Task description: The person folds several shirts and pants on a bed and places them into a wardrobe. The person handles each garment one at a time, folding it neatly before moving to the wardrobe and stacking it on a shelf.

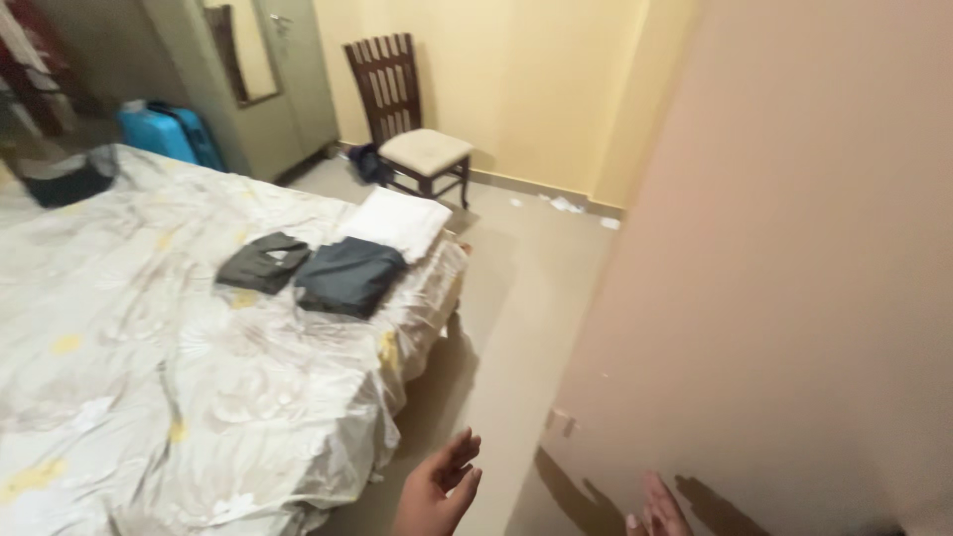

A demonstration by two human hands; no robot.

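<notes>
Both hands are hanging empty at the bottom of the frame. The left hand (437, 488) is showing at bottom centre, fingers loosely spread and slightly curled, palm turned inward, holding nothing. The right hand (655, 511) is only peeking in at the lower right, next to the wall (794, 298); its fingers are looking extended and open, casting shadows on the wall, though most of it is cut off by the frame edge, so whether it touches the wall I cannot tell.

Nearest to the hands, the bed (149, 377) is filling the left of the frame. Three folded pieces are lying at its far corner, in the upper middle of the picture: a dark grey garment (263, 262), a navy garment (349, 276) just beside it, and a white cloth (397, 220) touching the navy one's upper edge. To judge by this, the folding is looking finished; no loose clothing is showing on the bed, and the pieces are sitting well apart from both hands.

The row of three is running from centre left towards upper right. The navy garment's long axis is pointing diagonally, lower left to upper right, as is the white cloth's.

Further out, a chair (412, 119) is standing at the top centre, and a blue suitcase (169, 132) at upper left.
</notes>
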